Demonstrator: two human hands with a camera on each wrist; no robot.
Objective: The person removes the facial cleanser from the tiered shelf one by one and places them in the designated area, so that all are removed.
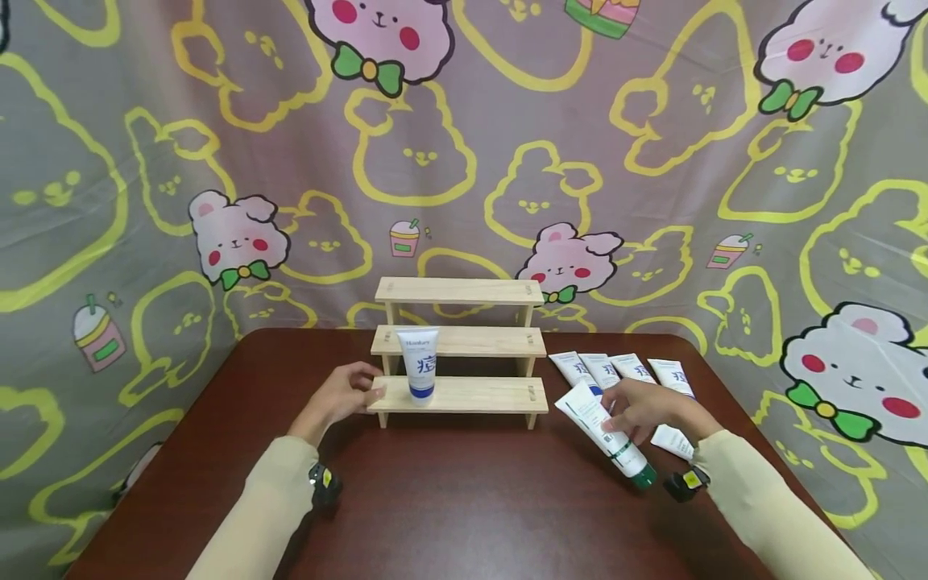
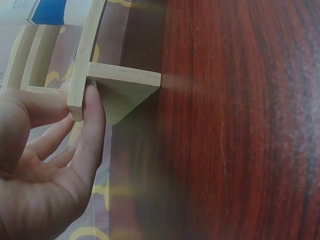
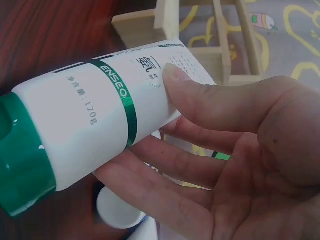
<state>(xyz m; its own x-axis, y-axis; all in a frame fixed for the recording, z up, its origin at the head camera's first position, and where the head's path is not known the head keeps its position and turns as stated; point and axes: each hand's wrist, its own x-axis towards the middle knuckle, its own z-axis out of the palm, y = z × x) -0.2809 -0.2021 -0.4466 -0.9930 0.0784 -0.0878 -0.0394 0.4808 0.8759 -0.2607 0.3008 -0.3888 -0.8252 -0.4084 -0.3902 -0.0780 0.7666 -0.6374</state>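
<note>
My left hand (image 1: pixel 344 395) pinches the left end of the lowest step of a three-tier wooden stand (image 1: pixel 486 395), thumb above and a finger beneath the board (image 2: pixel 80 65). One white squeeze tube with a blue cap (image 1: pixel 419 362) stands upright on that step, close to the hand. To the right of the stand, my right hand (image 1: pixel 645 409) holds a white squeeze tube with a green cap (image 1: pixel 596 419), tilted with the cap low and toward me. In the right wrist view, the thumb lies across the front of this tube (image 3: pixel 85 115) and the fingers support it from behind.
Several white and blue tubes (image 1: pixel 632 368) lie on the dark wooden table (image 1: pixel 449 499) behind the right hand. Another white tube (image 1: pixel 673 441) lies beneath the right wrist. A patterned cloth (image 1: pixel 449 161) hangs behind the table.
</note>
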